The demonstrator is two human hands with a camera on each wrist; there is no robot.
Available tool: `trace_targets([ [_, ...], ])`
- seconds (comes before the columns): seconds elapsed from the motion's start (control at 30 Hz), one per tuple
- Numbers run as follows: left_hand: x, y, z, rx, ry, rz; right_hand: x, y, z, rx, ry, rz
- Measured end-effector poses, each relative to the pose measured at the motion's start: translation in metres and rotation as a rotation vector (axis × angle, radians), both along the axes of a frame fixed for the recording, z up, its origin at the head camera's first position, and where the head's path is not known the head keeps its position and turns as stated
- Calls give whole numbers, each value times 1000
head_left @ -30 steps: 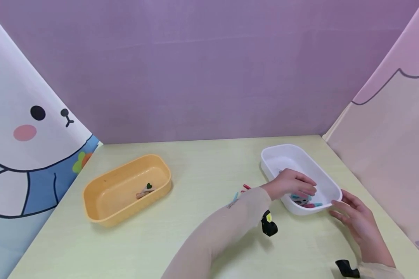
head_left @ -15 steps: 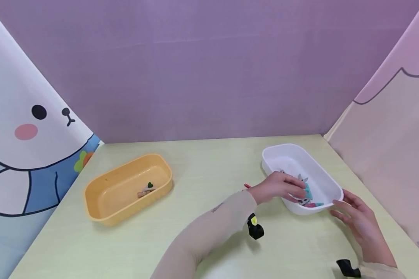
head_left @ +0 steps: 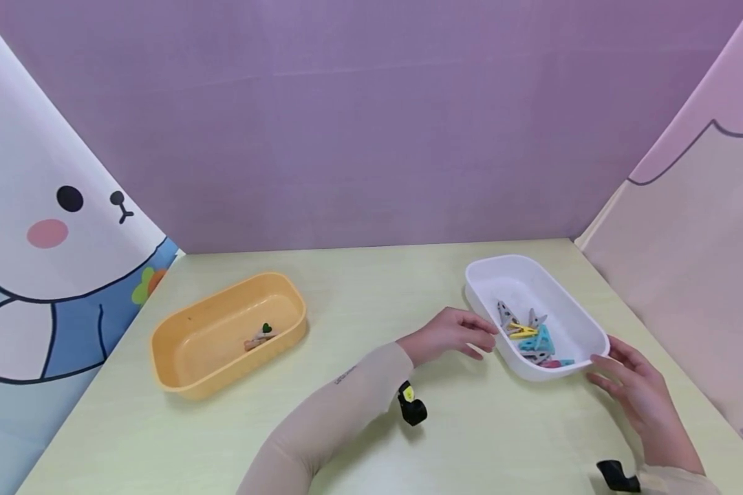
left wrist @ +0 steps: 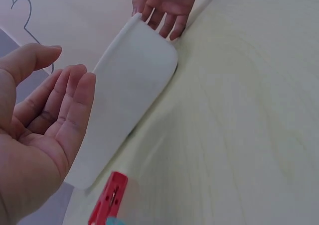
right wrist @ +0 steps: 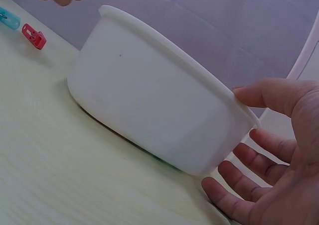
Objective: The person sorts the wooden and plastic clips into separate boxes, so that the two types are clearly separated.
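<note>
My left hand [head_left: 455, 335], fingers relaxed and holding nothing, hovers over the table just left of a white plastic basin [head_left: 572, 302]. Grey, yellow [head_left: 523, 331], teal [head_left: 540, 341] and pink clothespins lie in the basin's near half. At the near right corner, my right hand [head_left: 638, 392] holds the basin, its thumb at the rim and its fingers around the outer end. The left wrist view shows a red clothespin [left wrist: 110, 197] on the table beside the basin, with a bit of teal by it; in the head view the left hand and arm hide them.
A yellow-orange basin [head_left: 192, 381] stands on the left of the table [head_left: 359, 295], with a few small wooden clips [head_left: 259, 339] and a green heart inside. A purple backdrop [head_left: 371, 137] rises at the table's back edge, and printed panels stand at both sides.
My left hand has withdrawn leftward from over the white basin, uncovering the clothespins, a yellow one among them. My right hand stays at the basin's corner.
</note>
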State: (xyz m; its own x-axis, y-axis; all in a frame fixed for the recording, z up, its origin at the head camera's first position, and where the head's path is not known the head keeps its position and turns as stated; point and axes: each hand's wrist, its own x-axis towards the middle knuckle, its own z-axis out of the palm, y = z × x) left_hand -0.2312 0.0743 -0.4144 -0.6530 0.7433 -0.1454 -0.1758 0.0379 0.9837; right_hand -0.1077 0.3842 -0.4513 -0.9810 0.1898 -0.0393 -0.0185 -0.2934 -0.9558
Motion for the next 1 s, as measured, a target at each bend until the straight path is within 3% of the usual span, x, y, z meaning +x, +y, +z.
trace_targets([
  [0.17, 0, -19, -8, -15, 15, 12, 0, 0, 1, 3, -1, 5],
  [0.43, 2, -42, -16, -45, -19, 47, 2, 0, 2, -3, -10, 7],
  [0.63, 0, -61, -19, -64, 42, 52, 2, 0, 2, 12, -20, 3],
  [0.83, -7, -78, -21, -115, 35, 146, 3, -1, 2, 7, -26, -2],
  [1.0, -11, -86, -24, -223, 38, 222, 2, -2, 3, 3, -27, -7],
])
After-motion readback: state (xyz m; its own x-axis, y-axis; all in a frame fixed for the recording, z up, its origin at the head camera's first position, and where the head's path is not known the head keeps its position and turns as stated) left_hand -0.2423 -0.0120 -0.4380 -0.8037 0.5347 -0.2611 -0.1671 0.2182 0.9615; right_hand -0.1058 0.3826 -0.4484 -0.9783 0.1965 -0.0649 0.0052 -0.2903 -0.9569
